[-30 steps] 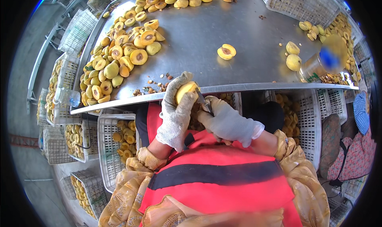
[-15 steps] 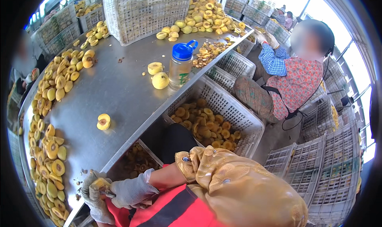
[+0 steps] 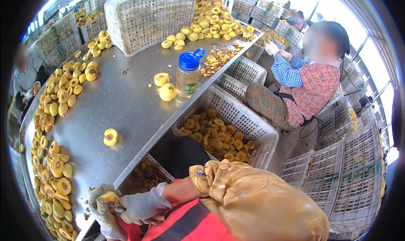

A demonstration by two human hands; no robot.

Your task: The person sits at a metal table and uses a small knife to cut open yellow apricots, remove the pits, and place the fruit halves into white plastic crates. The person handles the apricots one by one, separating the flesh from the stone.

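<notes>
left hand (image 3: pixel 102 210), gloved, at about 7:30 of the frame: fingers closed round a yellow fruit (image 3: pixel 110 197), held just past the near edge of the worktop (image 3: pixel 130 93). right hand (image 3: pixel 144 205), also gloved, at 7 o'clock: clamped on a small metal tool (image 3: pixel 118 208), its bright end against or very near the fruit; exact contact hidden by the gloves. hands close together, over the red apron (image 3: pixel 192 224).

on the worktop: one cut half (image 3: pixel 110 137), face up, pit cavity visible, at 8:30, alone. a long row of fruit halves (image 3: pixel 56 165) along the far-left side, 8 to 10 o'clock. two pale fruits (image 3: pixel 167 92) at 10 o'clock, just beside a blue-lidded bottle (image 3: pixel 188 79) at 11. white crate (image 3: pixel 152 23) on its side at 11; larger heap (image 3: pixel 213 21) at 12, with brown scraps (image 3: pixel 220 59) below it, near the edge.

below the edge: crate of halves (image 3: pixel 249 110), near centre, towards 4. seated co-worker (image 3: pixel 312 87) at 2:30, gloved hands raised. stacked crates (image 3: pixel 337 180) at 4.
</notes>
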